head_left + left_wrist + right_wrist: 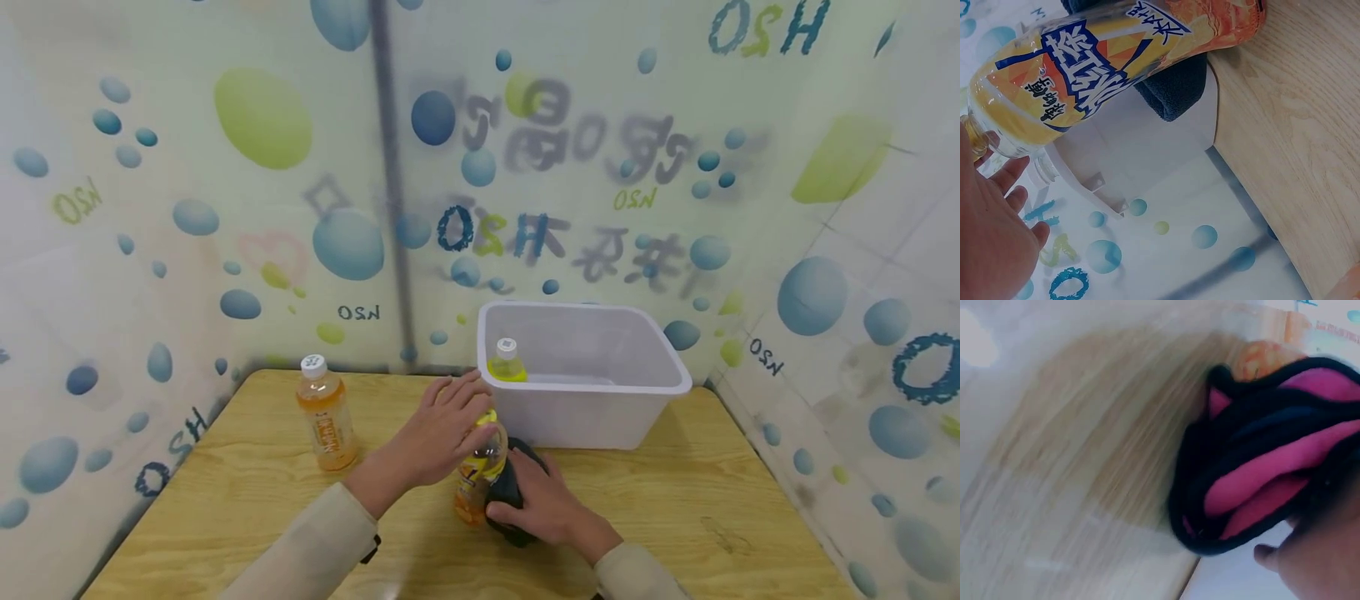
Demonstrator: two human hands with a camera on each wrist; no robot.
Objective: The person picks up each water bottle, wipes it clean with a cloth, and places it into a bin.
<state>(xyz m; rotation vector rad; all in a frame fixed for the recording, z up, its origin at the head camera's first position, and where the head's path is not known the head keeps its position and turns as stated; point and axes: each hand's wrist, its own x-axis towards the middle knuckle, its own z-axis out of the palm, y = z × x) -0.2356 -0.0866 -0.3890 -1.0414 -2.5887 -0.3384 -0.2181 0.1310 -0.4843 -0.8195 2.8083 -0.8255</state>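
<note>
An iced tea bottle point(471, 492) with a yellow label and amber drink stands on the table. My left hand point(442, 433) holds it at the cap and neck; in the left wrist view the fingers of that hand point(997, 231) are at the bottle's neck, and the printed label of the bottle point(1085, 69) faces the camera. With my right hand point(543, 504) I grip a folded dark cloth point(510, 492) pressed close against the bottle's right side. Pink inner layers of the cloth point(1260, 475) show in the right wrist view.
Behind my hands stands a white plastic bin point(577, 417), holding a bottle with a white cap and yellow label point(507, 362). Another orange drink bottle point(326, 417) is upright on the left of the wooden table point(675, 517). A patterned curtain point(300, 208) surrounds the table's back and sides.
</note>
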